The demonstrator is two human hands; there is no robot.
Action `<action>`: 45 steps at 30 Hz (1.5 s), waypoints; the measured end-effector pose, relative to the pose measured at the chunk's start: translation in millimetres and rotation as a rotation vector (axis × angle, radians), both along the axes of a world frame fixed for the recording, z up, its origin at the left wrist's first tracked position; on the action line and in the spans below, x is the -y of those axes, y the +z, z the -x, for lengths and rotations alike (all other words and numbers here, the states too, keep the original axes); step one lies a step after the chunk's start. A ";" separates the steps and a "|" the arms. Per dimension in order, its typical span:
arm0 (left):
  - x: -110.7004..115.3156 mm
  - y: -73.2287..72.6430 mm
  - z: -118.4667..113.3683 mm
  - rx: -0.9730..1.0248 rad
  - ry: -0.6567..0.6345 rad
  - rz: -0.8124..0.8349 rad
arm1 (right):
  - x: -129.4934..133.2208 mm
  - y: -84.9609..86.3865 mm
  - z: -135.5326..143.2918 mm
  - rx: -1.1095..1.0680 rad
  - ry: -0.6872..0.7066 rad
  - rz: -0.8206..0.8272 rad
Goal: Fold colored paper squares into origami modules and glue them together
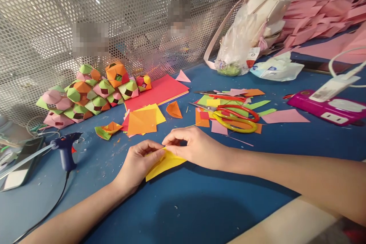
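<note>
Both hands pinch one sheet of yellow paper [166, 164] over the near part of the blue table. My left hand [140, 162] grips its left side with thumb and fingers, while my right hand [200, 148] holds the top right; the fingertips nearly meet at the upper edge. The sheet looks folded, though the fingers hide part of it. Just beyond lie orange paper squares [142, 122] on yellow ones. A folded orange piece [174, 110] and a green-orange folded piece [108, 130] rest nearby. Two pairs of scissors, one yellow-and-red handled [234, 122], lie past my right hand on paper scraps.
Several folded paper balls [82, 93] are piled against a perforated metal screen [143, 19]. A blue glue gun [67, 152] with its cord stands at left beside a phone [23, 164]. At right are a magenta power strip [328, 106], a white backpack [263, 11] and pink paper strips [323, 19].
</note>
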State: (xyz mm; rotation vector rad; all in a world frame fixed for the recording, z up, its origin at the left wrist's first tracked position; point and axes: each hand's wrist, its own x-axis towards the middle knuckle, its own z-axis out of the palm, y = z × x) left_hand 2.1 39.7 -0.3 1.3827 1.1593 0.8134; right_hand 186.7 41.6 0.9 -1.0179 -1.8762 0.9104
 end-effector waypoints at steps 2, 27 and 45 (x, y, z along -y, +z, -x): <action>-0.9 1.3 0.8 0.079 0.016 0.053 | -1.1 2.4 -1.6 -0.034 -0.024 0.041; 0.2 1.9 2.2 -0.092 -0.017 0.039 | -7.8 -1.1 -5.8 0.152 0.034 -0.103; -5.6 4.6 8.7 -0.313 -0.133 -0.170 | -11.6 -8.7 -7.6 0.161 0.048 -0.378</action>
